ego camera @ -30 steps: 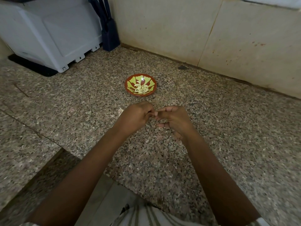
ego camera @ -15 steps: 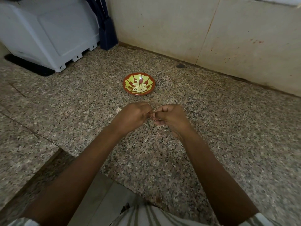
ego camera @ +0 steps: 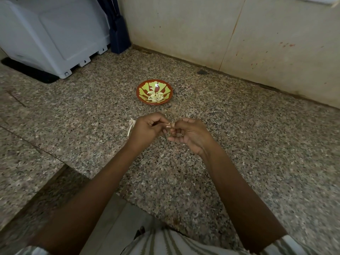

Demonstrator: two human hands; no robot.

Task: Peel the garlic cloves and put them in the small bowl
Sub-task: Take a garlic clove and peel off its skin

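Granite, speckled grey and brown, forms the table (ego camera: 239,144) on which the work takes place. Both hands are held just above it, fingertip to fingertip. The left hand (ego camera: 147,129) has its fingers curled and pinches one end of a small pale clove (ego camera: 168,125) between thumb and forefinger. The right hand (ego camera: 189,134) pinches the other end with its thumb and forefinger, the remaining fingers bent loosely beneath. The clove is mostly covered by the fingertips; whether any skin remains on it cannot be told.

Beyond the hands, apart from them, stands the bowl (ego camera: 140,92), red-rimmed with a yellow-green pattern. It holds a small heap of peeled cloves (ego camera: 155,95) at its centre.

Just to the outer side of the left hand, a pale scrap of peel (ego camera: 131,127) lies on the table.

Far beyond the left hand sits a white plastic appliance (ego camera: 55,34) on a black mat (ego camera: 27,70), with a dark blue object (ego camera: 117,34) upright beside it against the wall (ego camera: 202,30). The wall is beige panelling with reddish specks. A small dark chip (ego camera: 202,72) lies at its foot, beyond the right hand.

Nearest the camera, a striped garment (ego camera: 165,242) shows between the forearms.
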